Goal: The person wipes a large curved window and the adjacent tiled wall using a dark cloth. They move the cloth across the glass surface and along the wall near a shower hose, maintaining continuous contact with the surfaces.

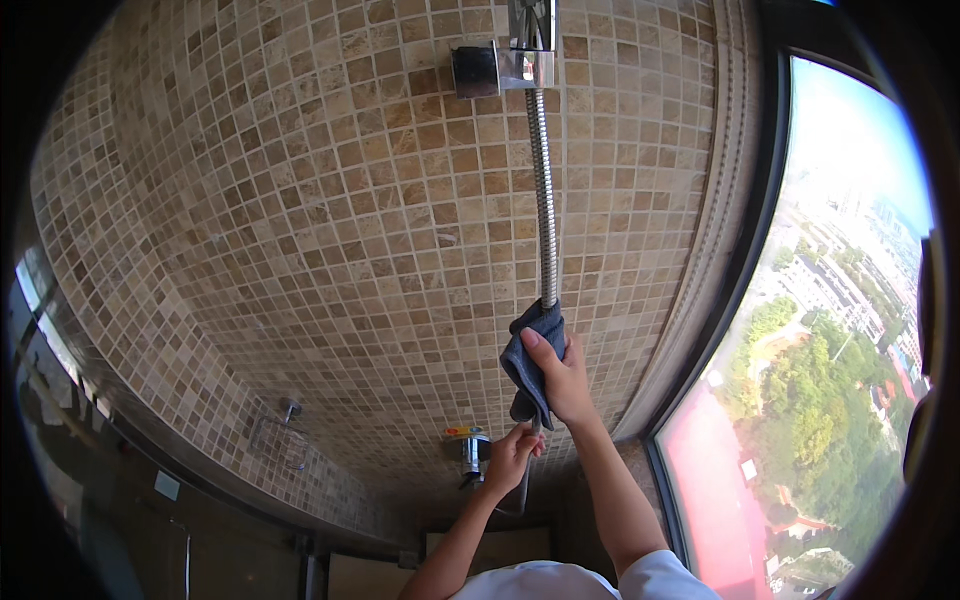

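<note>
A ribbed metal shower hose (545, 200) hangs down the tiled wall from a chrome holder (525, 70) at the top. A dark grey-blue cloth (522, 372) is folded around the hose partway down. My right hand (564, 380) is closed on the cloth, thumb on top, pressing it about the hose. Just below, my left hand (511, 458) grips the lower stretch of hose with its fingers curled round. Under the cloth the hose is hidden. Beside my left hand, a chrome shower valve (472, 458) sticks out from the wall.
Small beige and brown mosaic tiles (380, 220) cover the wall. A large window (800, 370) with a dark frame stands at the right. A wire soap basket (280, 440) is fixed on the wall at lower left, near dark glass panels (230, 545).
</note>
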### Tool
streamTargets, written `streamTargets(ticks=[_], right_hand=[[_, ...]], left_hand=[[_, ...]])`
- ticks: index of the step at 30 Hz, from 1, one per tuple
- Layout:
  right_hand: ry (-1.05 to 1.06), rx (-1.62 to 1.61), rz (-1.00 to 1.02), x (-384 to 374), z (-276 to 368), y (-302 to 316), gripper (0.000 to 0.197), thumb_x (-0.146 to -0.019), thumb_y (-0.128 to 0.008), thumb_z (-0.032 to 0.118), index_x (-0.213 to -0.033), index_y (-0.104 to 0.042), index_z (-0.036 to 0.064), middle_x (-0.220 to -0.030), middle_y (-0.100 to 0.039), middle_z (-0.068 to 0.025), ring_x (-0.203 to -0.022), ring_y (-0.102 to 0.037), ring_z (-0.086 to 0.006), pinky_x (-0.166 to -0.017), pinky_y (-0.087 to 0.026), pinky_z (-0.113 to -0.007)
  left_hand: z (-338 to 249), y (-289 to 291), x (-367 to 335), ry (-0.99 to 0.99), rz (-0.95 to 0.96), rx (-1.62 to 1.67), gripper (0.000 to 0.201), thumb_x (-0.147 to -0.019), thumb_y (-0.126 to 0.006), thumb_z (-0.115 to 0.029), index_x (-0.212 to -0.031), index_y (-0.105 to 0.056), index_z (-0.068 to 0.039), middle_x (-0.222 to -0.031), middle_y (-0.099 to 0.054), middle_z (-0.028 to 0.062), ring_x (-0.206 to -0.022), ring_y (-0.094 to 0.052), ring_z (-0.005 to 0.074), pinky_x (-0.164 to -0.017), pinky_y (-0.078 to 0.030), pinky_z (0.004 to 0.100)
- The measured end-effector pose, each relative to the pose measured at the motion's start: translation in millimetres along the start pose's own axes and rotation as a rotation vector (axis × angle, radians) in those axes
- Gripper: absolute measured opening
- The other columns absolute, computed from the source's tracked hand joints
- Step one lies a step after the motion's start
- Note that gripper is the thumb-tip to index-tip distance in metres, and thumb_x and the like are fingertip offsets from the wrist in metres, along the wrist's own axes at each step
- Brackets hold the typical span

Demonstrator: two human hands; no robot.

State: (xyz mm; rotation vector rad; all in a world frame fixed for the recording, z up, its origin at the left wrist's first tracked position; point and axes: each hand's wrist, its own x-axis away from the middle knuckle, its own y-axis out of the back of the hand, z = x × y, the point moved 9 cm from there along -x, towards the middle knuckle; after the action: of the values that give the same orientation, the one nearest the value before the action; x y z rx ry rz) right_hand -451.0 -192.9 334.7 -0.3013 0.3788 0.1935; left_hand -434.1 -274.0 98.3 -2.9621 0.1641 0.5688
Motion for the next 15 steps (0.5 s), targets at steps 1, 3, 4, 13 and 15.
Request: streamTargets(ticks=[1, 3, 4, 13, 15], right_hand=[[0.015, 0.017, -0.013, 7, -14, 6, 0.039, -0.09, -0.067, 0.037, -0.072, -0.064, 0.002, -0.06, -0.059, 0.0019, -0.052, -0.051, -0.0045, -0.049, -0.039, -0.022], [0.037, 0.051, -0.041, 18, -33, 15, 0.039, -0.089, -0.069, 0.036, -0.074, -0.065, 0.0006, -0.062, -0.061, 0.0002, -0.054, -0.054, -0.0059, -0.051, -0.042, -0.023], [-0.003, 0.091, -0.021, 18, -37, 17, 0.038, -0.089, -0.069, 0.035, -0.075, -0.065, 0.0001, -0.063, -0.063, -0.0009, -0.056, -0.056, -0.0064, -0.052, -0.044, -0.023], [0.076, 0.189, -0.05, -70, 107, -32, 0.046, -0.089, -0.066, 0.042, -0.076, -0.064, -0.0021, -0.062, -0.062, -0.0045, -0.052, -0.059, -0.0101, -0.048, -0.045, -0.024], [0.122, 0.16, -0.03, -71, 91, -19, 0.042, -0.09, -0.065, 0.039, -0.076, -0.064, 0.0001, -0.061, -0.061, -0.0021, -0.052, -0.056, -0.008, -0.048, -0.042, -0.024]], left_hand=[[-2, -2, -1, -0.001, 0.012, 0.002, 0.014, -0.099, -0.053, -0.011, -0.098, -0.058, 0.003, -0.08, -0.065, 0.0077, -0.069, -0.06, 0.0118, -0.067, -0.049, 0.0265], [-9, -5, -3, -0.017, 0.049, -0.1, 0.015, -0.099, -0.053, -0.011, -0.099, -0.058, 0.003, -0.08, -0.065, 0.0077, -0.069, -0.06, 0.0117, -0.066, -0.049, 0.0266], [-12, -6, -3, -0.025, 0.068, -0.15, 0.015, -0.099, -0.053, -0.011, -0.099, -0.059, 0.003, -0.079, -0.065, 0.0078, -0.069, -0.06, 0.0117, -0.066, -0.049, 0.0267], [-8, -15, -13, 0.076, 0.216, 0.021, 0.026, -0.102, -0.049, -0.026, -0.097, -0.056, -0.001, -0.082, -0.058, 0.0054, -0.074, -0.056, 0.0118, -0.073, -0.049, 0.0271], [2, -6, -16, 0.084, 0.202, 0.013, 0.024, -0.103, -0.048, -0.022, -0.097, -0.056, 0.0, -0.081, -0.058, 0.0052, -0.074, -0.056, 0.0116, -0.073, -0.049, 0.027]])
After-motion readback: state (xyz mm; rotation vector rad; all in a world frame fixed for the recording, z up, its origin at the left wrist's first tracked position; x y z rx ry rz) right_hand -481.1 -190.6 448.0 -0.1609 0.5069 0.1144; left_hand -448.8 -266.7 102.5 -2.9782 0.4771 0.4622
